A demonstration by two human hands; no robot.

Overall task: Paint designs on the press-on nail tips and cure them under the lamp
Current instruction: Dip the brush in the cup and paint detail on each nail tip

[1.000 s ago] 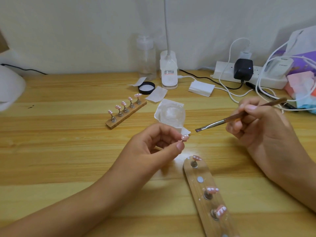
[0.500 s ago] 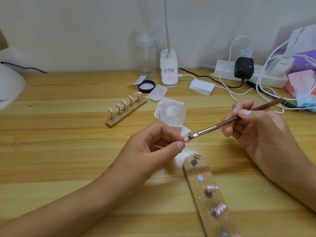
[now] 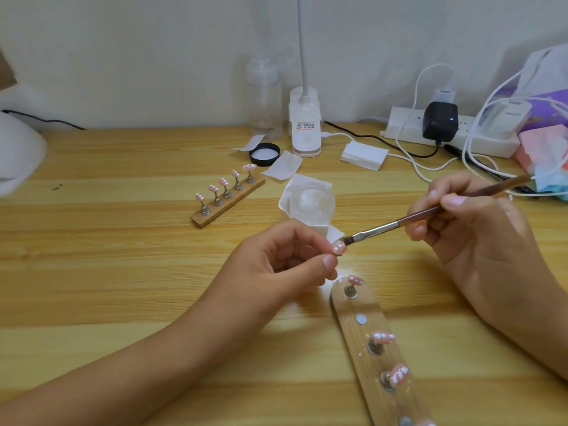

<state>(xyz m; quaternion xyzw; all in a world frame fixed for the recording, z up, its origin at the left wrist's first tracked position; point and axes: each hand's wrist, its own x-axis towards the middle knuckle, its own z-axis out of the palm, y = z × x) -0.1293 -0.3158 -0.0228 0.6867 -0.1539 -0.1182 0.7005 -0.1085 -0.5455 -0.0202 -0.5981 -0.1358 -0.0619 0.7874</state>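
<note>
Now, closest to the camera lies the long wooden stand (image 3: 353,305), with pink, white-dotted nail tips on its pegs and one bare magnet spot (image 3: 361,319) second from its far end. Just past that far end, the left hand (image 3: 285,262) is lifted off the table and pinches the peg of a single nail tip (image 3: 339,248) between thumb and curled fingers. Right of the stand, the right hand (image 3: 470,235) grips a brush (image 3: 399,223) like a pen, its bristles (image 3: 348,240) at the tip's far edge; whether they actually touch is too fine to tell. The step looks like painting this one tip. To do it well, the person would likely rest both wrists on the table, turn the tip's face up to the bristles, and use short, light strokes that neither smear the white dots nor flood the edge. Beyond the stand sits a glass dish (image 3: 313,200) on a white wipe. Farther back and left of the stand is a second stand (image 3: 229,200) with five tips. Farthest from the stand, near the wall, are a black lid (image 3: 264,154), a pump bottle (image 3: 265,99), a lamp base (image 3: 305,127) and a power strip (image 3: 405,124). A white dome (image 3: 15,158), well apart to the stand's far left, is probably the curing lamp.
</note>
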